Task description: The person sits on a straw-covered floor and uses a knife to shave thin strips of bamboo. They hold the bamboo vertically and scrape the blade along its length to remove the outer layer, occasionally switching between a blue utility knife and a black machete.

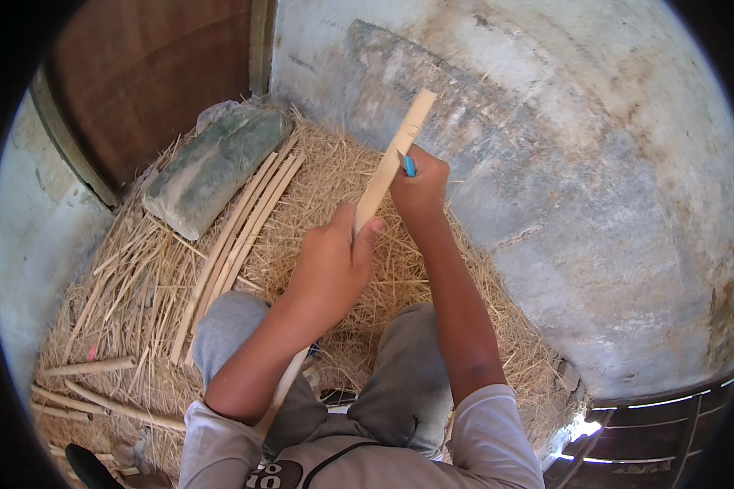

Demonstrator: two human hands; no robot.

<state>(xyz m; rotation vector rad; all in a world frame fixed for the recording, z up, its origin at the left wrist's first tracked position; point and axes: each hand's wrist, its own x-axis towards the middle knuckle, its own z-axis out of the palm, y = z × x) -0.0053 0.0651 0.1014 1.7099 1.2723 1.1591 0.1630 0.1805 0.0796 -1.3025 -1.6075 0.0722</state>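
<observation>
A long, flat, pale wooden strip (389, 169) slants up and away from my lap, its far end in the air before the wall. My left hand (326, 265) is wrapped round its middle, thumb along the side. The strip's lower part shows again below my left forearm. Farther up, my right hand (422, 186) is closed on a knife (409, 166) with a bright blue handle. The knife lies at the strip's right edge, and its small visible blade tip touches the wood. Most of the handle is hidden in my fist.
Straw-like shavings (383, 273) cover the floor around my knees. To the left lie several long strips (240, 236) beside a greenish stone block (216, 171). Round sticks (126, 405) are at the lower left. A stained wall (595, 220) stands close on the right; a brown panel (151, 73) is behind.
</observation>
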